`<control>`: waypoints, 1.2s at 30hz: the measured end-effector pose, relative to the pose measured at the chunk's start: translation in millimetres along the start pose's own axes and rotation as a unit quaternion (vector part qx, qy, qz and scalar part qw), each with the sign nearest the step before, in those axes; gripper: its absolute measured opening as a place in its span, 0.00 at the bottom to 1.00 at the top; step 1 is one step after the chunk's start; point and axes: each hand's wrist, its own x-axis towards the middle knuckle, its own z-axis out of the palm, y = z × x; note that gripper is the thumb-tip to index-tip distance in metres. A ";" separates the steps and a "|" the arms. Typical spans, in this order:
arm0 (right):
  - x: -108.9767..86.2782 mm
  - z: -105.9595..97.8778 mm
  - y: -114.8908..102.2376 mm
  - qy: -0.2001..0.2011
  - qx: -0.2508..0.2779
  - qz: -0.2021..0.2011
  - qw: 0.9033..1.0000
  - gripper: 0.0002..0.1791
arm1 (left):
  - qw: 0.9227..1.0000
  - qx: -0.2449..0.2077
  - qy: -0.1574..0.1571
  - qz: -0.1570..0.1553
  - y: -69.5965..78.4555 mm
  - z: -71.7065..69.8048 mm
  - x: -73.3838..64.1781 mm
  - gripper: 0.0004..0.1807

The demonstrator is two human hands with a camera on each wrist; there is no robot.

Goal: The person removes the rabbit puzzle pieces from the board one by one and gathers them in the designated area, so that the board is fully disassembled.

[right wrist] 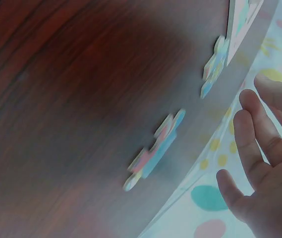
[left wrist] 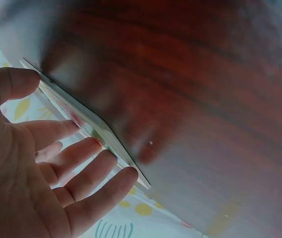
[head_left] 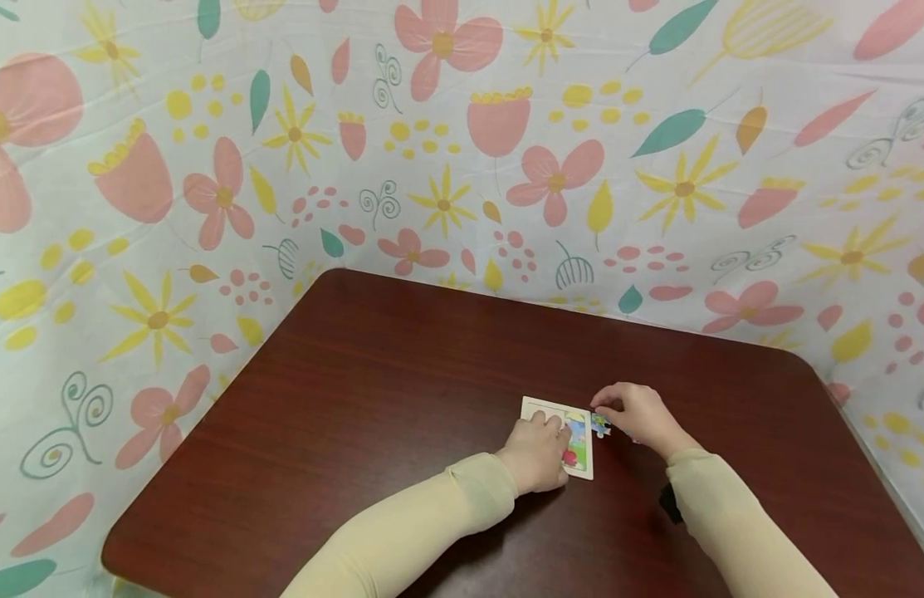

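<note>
A small jigsaw puzzle in a pale frame, its picture green, blue and red, lies on the table. My left hand rests on it and covers its left part; in the left wrist view the fingertips touch the puzzle board. Right beside the frame's right edge is a loose blue puzzle piece. Over this piece hovers my right hand, fingers loosely bent. The right wrist view shows nothing between its fingers. A second loose piece, pink and blue, lies on the table nearer the wrist.
The dark red-brown table has rounded corners. Behind it and on its left hangs a white cloth printed with flowers and leaves. Something black shows under the right wrist.
</note>
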 end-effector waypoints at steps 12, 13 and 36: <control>7.0 7.4 -8.0 -0.068 0.016 -0.024 0.997 0.09 | 1.000 0.024 0.001 0.005 0.8 -1.8 0.7 0.36; 7.1 8.1 -8.2 -0.070 0.011 -0.032 0.997 0.10 | 1.000 0.024 0.000 0.005 0.9 -1.9 0.6 0.37; 8.2 13.9 -21.6 -0.051 -0.117 -0.130 0.983 0.16 | 1.000 0.017 -0.020 0.005 0.6 0.7 1.9 0.37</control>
